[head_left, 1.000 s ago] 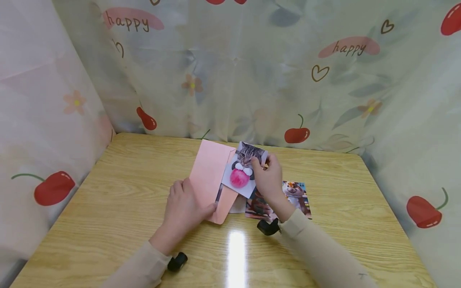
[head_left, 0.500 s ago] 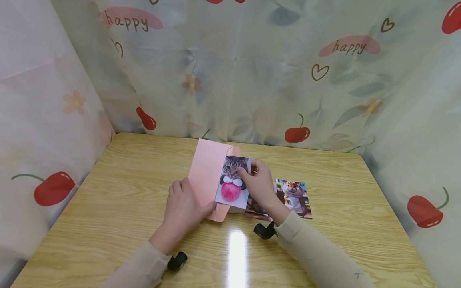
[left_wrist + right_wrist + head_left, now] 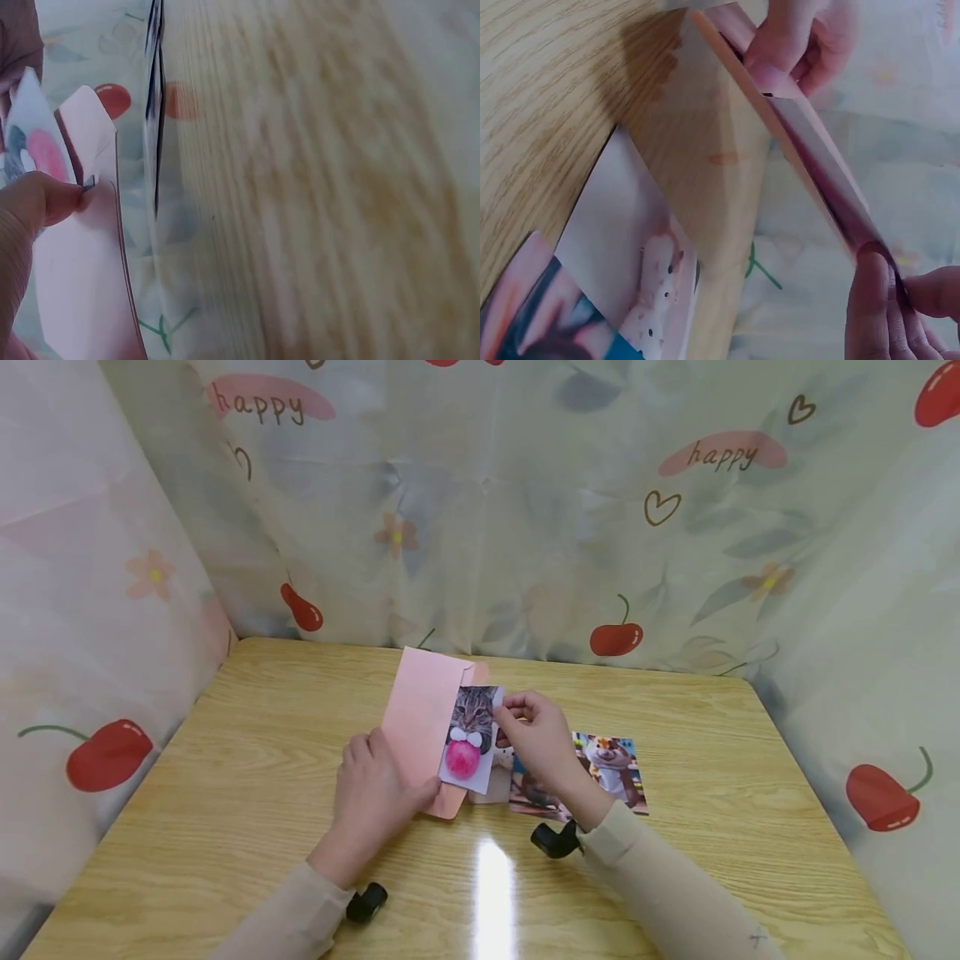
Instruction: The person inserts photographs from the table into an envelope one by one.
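My left hand [image 3: 375,785] grips a pink envelope [image 3: 422,710] by its lower part, the thumb at the opening along the right side. Between thumb and fingers, my right hand [image 3: 543,739] pinches the right edge of a photo card [image 3: 468,743] showing a tabby cat and a pink ball. The card's left edge lies in the envelope's opening, so a strip of its picture is hidden. In the right wrist view the card slants between the envelope's pink flap and its front. The left wrist view shows the left thumb [image 3: 56,199] pressing the envelope near the card.
Right of the envelope, more photo cards lie on the wooden table [image 3: 262,760]: one with a cartoon animal [image 3: 611,768], and a pale one [image 3: 622,202] with a spotted figure, partly overlapped. A patterned curtain [image 3: 487,527] surrounds the table's back and sides.
My right hand has moved the cat card left and down, and its left edge has gone into the envelope's opening. The envelope has shifted slightly left with my left hand.
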A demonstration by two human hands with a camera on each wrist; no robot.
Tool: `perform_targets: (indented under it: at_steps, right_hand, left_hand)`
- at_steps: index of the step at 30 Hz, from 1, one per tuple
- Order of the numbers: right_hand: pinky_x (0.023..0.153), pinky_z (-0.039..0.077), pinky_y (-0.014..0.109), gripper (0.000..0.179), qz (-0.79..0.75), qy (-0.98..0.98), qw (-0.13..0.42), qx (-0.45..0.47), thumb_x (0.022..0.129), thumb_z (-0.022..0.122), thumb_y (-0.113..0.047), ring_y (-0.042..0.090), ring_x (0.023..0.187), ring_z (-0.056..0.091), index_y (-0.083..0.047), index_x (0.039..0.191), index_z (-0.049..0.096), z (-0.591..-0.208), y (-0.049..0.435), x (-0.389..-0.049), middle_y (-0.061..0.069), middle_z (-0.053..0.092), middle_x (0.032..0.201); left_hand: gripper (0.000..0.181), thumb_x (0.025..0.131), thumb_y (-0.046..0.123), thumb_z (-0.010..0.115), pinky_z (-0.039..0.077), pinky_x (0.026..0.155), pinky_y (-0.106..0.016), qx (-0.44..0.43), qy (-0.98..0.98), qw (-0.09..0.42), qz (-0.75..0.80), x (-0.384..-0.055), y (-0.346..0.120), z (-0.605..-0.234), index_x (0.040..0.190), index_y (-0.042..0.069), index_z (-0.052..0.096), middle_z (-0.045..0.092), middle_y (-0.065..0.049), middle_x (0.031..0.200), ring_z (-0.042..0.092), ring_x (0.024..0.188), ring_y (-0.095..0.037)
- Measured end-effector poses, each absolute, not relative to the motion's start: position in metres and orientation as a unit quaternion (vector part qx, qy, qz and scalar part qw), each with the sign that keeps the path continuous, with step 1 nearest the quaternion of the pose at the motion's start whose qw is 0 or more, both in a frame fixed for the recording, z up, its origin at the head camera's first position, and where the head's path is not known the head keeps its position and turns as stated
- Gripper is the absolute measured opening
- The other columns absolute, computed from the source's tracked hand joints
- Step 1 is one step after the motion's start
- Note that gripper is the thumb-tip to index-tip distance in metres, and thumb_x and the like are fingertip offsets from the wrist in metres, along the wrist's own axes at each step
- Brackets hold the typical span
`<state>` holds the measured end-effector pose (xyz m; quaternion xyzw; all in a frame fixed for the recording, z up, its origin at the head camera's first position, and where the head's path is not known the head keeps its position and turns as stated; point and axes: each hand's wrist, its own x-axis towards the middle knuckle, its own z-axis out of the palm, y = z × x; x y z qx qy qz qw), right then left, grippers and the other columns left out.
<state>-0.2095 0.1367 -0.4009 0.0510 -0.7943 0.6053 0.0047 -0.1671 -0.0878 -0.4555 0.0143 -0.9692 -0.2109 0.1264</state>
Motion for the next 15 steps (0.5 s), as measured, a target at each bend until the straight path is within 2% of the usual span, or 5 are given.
perform_targets:
  at_steps: [4,8,15]
  right_hand:
    - [0.073,0.054,0.047,0.021,0.613,-0.789,-0.025,0.03,0.093,0.064,-0.018,0.04,0.076,0.068,-0.002,0.107,0.06,-0.401,0.135,-0.213,0.01,0.071,0.088]
    - [0.07,0.054,0.049,0.02,0.611,-0.791,-0.023,0.015,0.091,0.066,-0.011,0.035,0.07,0.069,0.0,0.106,0.06,-0.409,0.131,-0.219,0.011,0.071,0.085]
    - [0.061,0.056,0.036,0.016,0.621,-0.784,-0.008,-0.005,0.089,0.069,-0.01,0.025,0.065,0.068,-0.002,0.1,0.061,-0.419,0.116,-0.224,0.012,0.068,0.082]
  left_hand:
    - [0.102,0.064,0.065,0.073,0.043,0.083,-0.049,0.012,-0.968,0.112,-0.225,-0.169,-0.085,-0.455,0.123,-0.01,0.038,0.042,-0.028,0.112,0.042,0.099,-0.038]
    - [0.1,0.064,0.065,0.072,0.042,0.084,-0.046,0.012,-0.966,0.089,-0.244,-0.169,-0.082,-0.454,0.122,-0.009,0.038,0.041,-0.025,0.112,0.041,0.1,-0.036]
    - [0.105,0.064,0.065,0.072,0.042,0.087,-0.045,0.037,-0.956,0.027,-0.288,-0.167,-0.08,-0.451,0.133,-0.006,0.035,0.038,-0.02,0.118,0.038,0.104,-0.032]
